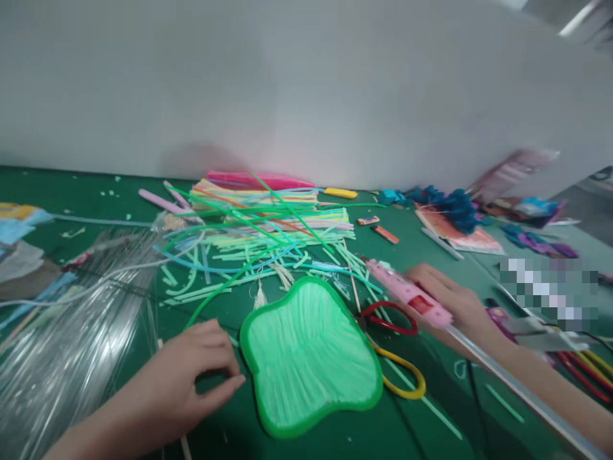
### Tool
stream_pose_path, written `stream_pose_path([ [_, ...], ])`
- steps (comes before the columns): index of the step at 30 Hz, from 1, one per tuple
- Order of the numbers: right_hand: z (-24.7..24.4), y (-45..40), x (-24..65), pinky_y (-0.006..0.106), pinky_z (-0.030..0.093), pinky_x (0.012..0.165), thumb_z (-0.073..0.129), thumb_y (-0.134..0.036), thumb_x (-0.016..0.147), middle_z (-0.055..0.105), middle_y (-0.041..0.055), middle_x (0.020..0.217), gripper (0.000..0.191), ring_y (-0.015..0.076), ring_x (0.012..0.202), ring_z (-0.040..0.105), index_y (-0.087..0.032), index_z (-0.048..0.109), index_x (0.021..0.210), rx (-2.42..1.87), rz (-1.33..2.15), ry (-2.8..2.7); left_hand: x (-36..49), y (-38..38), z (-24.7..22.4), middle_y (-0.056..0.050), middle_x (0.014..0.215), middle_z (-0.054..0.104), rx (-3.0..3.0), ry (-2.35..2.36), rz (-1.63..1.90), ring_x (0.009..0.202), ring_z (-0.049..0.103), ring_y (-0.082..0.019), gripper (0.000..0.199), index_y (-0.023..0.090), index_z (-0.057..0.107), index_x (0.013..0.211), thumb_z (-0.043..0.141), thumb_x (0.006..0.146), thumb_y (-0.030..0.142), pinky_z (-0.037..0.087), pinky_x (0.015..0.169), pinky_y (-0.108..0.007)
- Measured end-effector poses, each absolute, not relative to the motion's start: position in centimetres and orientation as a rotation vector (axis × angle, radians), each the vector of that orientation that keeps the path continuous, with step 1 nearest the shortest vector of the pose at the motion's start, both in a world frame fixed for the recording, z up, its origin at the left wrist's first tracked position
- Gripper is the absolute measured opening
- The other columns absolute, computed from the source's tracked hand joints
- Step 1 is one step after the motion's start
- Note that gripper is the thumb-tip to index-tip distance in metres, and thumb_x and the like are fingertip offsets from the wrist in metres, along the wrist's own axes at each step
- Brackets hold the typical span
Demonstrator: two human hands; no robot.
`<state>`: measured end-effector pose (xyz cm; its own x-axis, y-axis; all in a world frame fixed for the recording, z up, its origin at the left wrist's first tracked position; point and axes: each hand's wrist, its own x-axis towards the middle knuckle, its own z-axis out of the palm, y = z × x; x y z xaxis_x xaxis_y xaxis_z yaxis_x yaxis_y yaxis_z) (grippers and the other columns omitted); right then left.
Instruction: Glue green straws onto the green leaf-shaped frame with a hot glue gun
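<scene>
My right hand (445, 297) is wrapped round a pink hot glue gun (407, 292), its nozzle pointing left and away from me. A long clear glue stick (514, 386) sticks out of its back end. On the green table lies a pale green, four-lobed shape (311, 354) with a ribbed surface and a darker green rim. Just left of it hovers my left hand (208, 364), fingers loosely bent, thumb apart, with nothing visible between them. Scissors (421, 386) with one red and one yellow handle loop lie at the shape's right, partly hidden by it.
Behind the shape is a pile of coloured pipe cleaners (278, 220). Clear glue sticks or rods (96, 319) in plastic cover the left. Two small tassels (260, 297) lie nearby. Dark teal fluffy pieces (454, 211) sit at the back right. A white wall (287, 83) rises behind.
</scene>
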<state>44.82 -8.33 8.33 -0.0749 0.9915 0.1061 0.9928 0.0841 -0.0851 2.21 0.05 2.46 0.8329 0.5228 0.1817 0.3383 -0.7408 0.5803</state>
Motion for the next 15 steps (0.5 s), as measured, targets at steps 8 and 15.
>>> stream_pose_path([
  [8, 6.7, -5.6, 49.2, 0.043, 0.054, 0.084, 0.047, -0.003, 0.09, 0.062, 0.022, 0.115, 0.027, 0.033, 0.097, 0.067, -0.015, 0.06, 0.111, -2.296, -0.178, -2.173, 0.8, 2.0, 2.3, -0.006, 0.099, 0.074, 2.631, 1.242, 0.845, 0.096, 0.069, -0.027, 0.035, 0.024, 0.073, 0.106, 0.053, 0.107, 0.053, 0.052, 0.087, -0.04],
  [15, 4.0, -4.9, 51.6, 0.037, 0.057, 0.081, 0.062, -0.009, 0.084, 0.067, 0.0148, 0.104, 0.021, 0.0296, 0.096, 0.07, -0.016, 0.066, 0.104, -2.323, -0.047, -2.196, -0.2, 3.4, 1.5, 0.0, 0.084, 0.077, 2.626, 1.448, 0.821, 0.078, 0.074, -0.024, 0.043, 0.028, 0.072, 0.087, 0.049, 0.105, 0.059, 0.054, 0.07, -0.035],
])
